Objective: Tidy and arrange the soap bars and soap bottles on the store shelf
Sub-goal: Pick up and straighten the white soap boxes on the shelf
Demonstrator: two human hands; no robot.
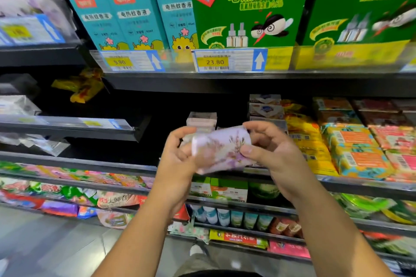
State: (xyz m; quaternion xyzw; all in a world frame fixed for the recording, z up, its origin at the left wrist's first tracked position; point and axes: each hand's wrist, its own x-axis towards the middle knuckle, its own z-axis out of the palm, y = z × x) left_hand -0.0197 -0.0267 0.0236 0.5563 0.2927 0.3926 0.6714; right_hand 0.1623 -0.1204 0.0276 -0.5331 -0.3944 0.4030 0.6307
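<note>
The soap bar (221, 148) is held in the air between both hands, in front of the middle shelf (360, 184) and not touching it. The left hand (180, 155) grips its left end, with the pack lying against the palm. The right hand (272, 153) pinches its right end: the thumb presses on the front face and the other fingers (254, 125) curl over the top edge. Both hands are clasped on the pack, neither one loose.

The soap bar is a flat pale lilac packet printed with purple flower sprigs, tilted so its right end sits higher than its left; it is blurred, so the writing on it cannot be read.

Both forearms reach up from the bottom of the view, bare, with the hands near each other at chest height. Just behind the pack stands a small stack of white boxes (201, 119), and to the right lie rows of yellow and orange packs (351, 146). Green boxes (247, 11) fill the shelf above
</note>
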